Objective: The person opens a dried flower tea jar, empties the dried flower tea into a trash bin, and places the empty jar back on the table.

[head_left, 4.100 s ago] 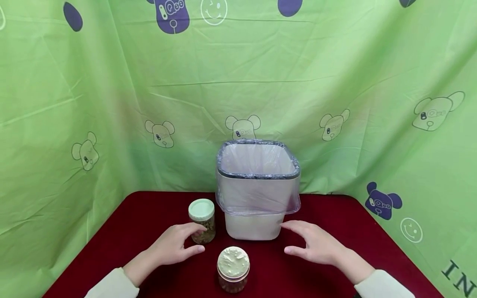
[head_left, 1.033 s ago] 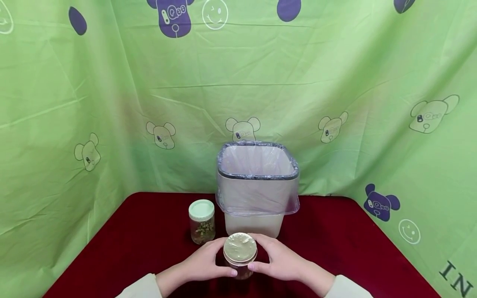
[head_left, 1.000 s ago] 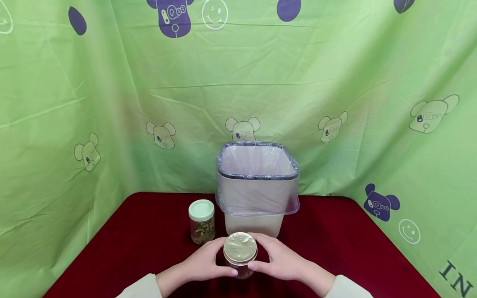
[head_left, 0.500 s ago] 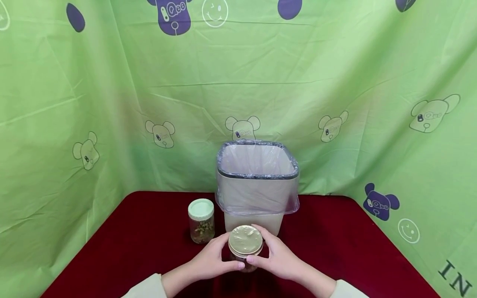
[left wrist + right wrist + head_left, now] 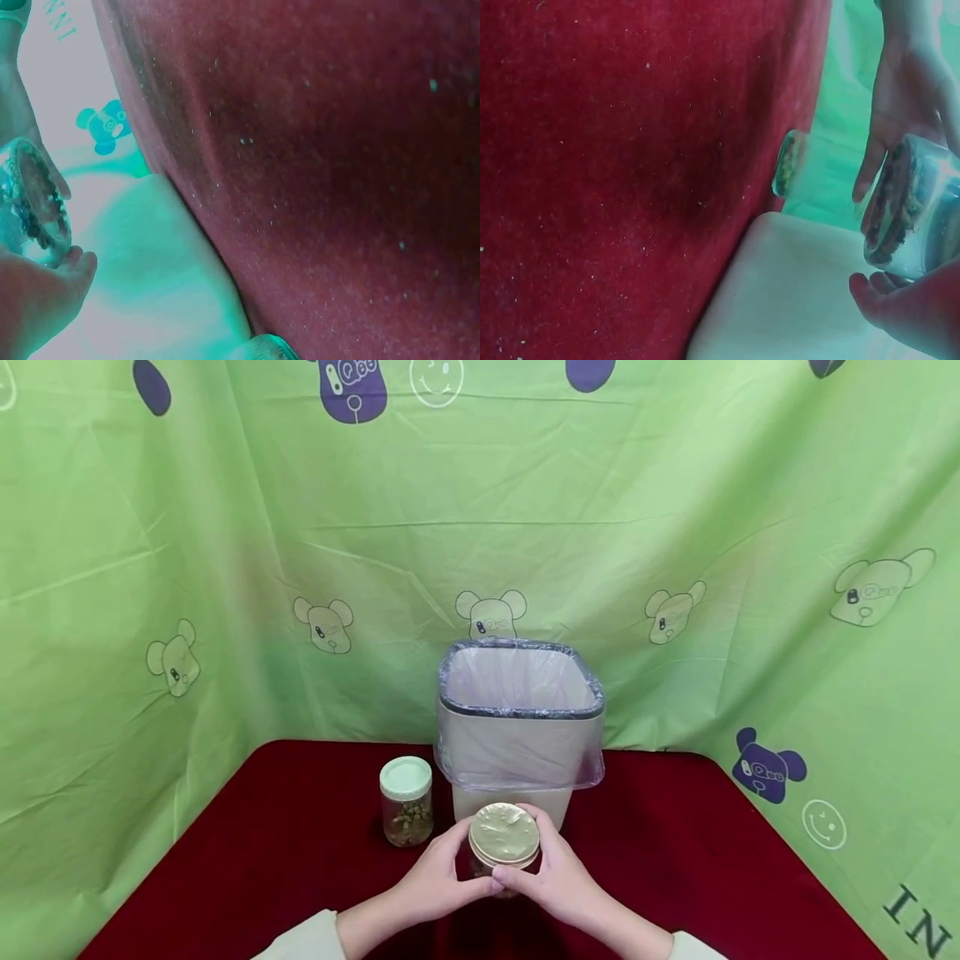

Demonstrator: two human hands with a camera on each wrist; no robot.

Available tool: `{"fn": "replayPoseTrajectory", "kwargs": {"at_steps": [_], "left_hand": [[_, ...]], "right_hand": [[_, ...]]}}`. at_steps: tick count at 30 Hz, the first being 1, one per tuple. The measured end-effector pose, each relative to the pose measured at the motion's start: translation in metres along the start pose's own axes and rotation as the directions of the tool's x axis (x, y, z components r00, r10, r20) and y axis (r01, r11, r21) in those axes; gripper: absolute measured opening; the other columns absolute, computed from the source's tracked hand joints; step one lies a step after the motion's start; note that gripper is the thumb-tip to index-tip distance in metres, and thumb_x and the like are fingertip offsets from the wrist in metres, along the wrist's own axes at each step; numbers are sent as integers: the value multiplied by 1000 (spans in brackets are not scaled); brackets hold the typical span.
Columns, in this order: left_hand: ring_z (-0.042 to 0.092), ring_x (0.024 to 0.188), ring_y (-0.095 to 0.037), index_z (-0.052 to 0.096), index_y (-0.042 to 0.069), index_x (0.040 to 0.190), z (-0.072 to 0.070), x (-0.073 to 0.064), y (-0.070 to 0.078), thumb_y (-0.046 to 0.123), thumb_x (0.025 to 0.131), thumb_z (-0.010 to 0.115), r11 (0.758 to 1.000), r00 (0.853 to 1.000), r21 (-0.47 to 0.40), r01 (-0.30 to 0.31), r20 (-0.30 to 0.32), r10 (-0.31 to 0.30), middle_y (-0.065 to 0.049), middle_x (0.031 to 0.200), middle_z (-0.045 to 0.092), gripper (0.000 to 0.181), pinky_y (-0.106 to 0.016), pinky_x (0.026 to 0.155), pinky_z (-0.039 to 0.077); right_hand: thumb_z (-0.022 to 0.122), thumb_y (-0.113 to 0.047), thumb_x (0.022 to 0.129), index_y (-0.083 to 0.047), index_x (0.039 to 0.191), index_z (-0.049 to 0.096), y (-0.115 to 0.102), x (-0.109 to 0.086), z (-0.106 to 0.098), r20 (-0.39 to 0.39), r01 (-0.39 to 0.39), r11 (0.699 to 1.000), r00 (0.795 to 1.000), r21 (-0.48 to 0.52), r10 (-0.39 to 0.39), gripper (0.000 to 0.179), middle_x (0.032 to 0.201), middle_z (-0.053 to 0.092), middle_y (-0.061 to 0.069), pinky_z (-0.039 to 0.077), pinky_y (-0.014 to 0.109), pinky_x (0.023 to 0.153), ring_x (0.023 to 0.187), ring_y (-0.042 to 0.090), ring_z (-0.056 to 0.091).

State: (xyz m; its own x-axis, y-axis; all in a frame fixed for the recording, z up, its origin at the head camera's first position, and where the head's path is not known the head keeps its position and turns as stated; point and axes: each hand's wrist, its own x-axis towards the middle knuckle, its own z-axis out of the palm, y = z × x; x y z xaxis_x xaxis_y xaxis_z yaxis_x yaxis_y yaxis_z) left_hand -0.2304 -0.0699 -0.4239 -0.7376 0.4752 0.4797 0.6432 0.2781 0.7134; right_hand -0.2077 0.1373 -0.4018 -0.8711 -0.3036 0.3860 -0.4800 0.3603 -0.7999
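Observation:
A clear jar [image 5: 504, 833] with a gold foil-like top is held between both hands, off the table and in front of the bin. My left hand [image 5: 437, 878] grips its left side, fingers round the back and thumb across the front. From the right, my right hand [image 5: 561, 875] holds it likewise, the two thumbs meeting at the front. In the right wrist view the jar [image 5: 922, 214] shows its base and dark bits lying inside; the left wrist view catches only part of the jar [image 5: 36, 199] at its edge.
A lined white trash bin [image 5: 517, 752] stands just behind the held jar, with a purple bag over its rim. Left of it is a second jar [image 5: 406, 814] with a pale green lid and greenish pieces inside. Dark red cloth covers the table [image 5: 300, 852]; green curtains surround it.
Earlier the hands were apart and the foil-topped jar stood on the table. Both hands took hold of it and lifted it; over the last second it moved up and slightly right.

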Motion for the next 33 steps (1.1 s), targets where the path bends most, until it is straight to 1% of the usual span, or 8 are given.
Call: {"fn": "replayPoseTrajectory", "kwargs": {"at_steps": [5, 11, 15, 19, 24, 33], "left_hand": [[52, 121, -15, 47, 18, 138, 2, 0, 2, 38, 79, 80, 1000, 1000, -9, -22, -10, 22, 6, 130, 56, 71, -39, 102, 42], [51, 121, -15, 46, 19, 138, 3, 0, 3, 39, 72, 85, 1000, 1000, -22, 2, -16, -2, 7, 130, 55, 79, -39, 103, 41], [52, 120, -15, 47, 21, 138, 4, 1, 5, 40, 73, 85, 1000, 1000, -27, 13, -26, -13, 8, 129, 56, 78, -40, 102, 41], [52, 120, -15, 47, 23, 137, 5, 2, 4, 41, 74, 83, 1000, 999, -21, 11, -38, -12, 9, 129, 56, 75, -41, 102, 42], [54, 117, -14, 49, 23, 136, 6, 2, 4, 42, 74, 83, 1000, 999, -10, 8, -49, -9, 9, 126, 57, 73, -39, 100, 43], [58, 110, -11, 54, 21, 131, 7, 0, 5, 41, 71, 86, 1000, 998, -11, -9, -57, 8, 11, 118, 63, 70, -36, 96, 46]], "right_hand": [[81, -25, 78, -3, 135, 42, -1, -2, 2, -34, 19, 1000, 999, 5, -19, 73, 123, 58, 3, 41, 30, 99, 115, 16, 54], [81, -27, 77, -4, 134, 45, -3, -3, 6, -87, 20, 1000, 996, -3, -21, 71, 124, 56, 0, 41, 31, 100, 116, 15, 52], [82, -28, 75, -5, 134, 46, -3, -4, 8, -126, 27, 999, 992, -20, -30, 73, 124, 55, 0, 42, 33, 98, 114, 15, 53], [82, -28, 74, -6, 134, 46, -2, -5, 9, -149, 33, 999, 988, -26, -37, 73, 125, 55, 1, 43, 33, 97, 114, 16, 53], [82, -29, 75, -7, 132, 47, -2, -5, 9, -153, 38, 998, 987, -48, -45, 71, 124, 55, -1, 43, 32, 97, 113, 14, 53], [81, -30, 76, -6, 129, 49, 0, -6, 8, -133, 99, 988, 985, -115, -114, 67, 118, 56, -6, 45, 32, 93, 109, 13, 54]]}}
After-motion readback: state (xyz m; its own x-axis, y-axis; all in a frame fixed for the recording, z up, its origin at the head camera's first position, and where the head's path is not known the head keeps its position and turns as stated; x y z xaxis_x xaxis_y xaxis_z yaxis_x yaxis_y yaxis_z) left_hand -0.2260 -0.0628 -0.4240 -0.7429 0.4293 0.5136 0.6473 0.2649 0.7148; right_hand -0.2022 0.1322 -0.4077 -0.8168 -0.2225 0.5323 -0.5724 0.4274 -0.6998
